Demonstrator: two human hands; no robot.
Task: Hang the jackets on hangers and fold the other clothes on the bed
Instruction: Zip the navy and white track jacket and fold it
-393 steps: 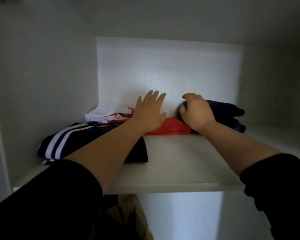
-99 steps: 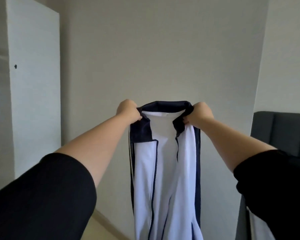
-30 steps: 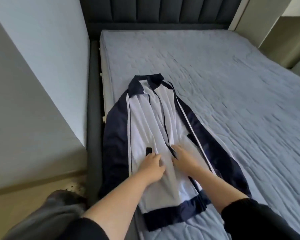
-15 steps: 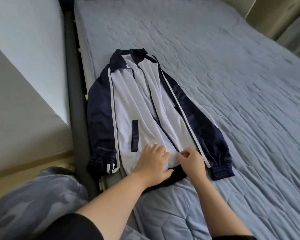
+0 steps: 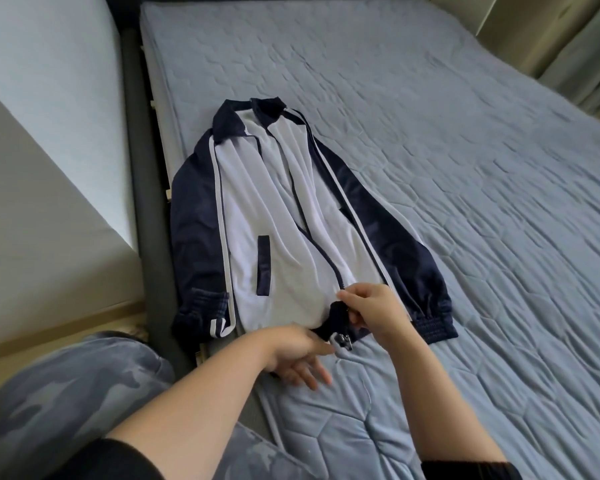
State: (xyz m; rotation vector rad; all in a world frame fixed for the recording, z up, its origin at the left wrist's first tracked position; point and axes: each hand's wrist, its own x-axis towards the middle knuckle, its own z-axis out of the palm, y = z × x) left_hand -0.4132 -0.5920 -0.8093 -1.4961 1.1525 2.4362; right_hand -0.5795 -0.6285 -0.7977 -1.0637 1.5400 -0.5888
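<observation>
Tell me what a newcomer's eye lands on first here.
The navy-and-white jacket lies spread out, front open, near the left edge of the blue-grey quilted bed. At its hem the right hand pinches the dark band by the metal zipper pull, and the left hand is just below it, fingers straight.

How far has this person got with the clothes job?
Done: the navy and white jacket is spread flat, front up, on the bed. In hand: the right hand pinches its dark hem by the undone zip; the left hand rests beside it. Left: the jacket is not yet on a hanger, none is in view, and no other clothes show.
</observation>
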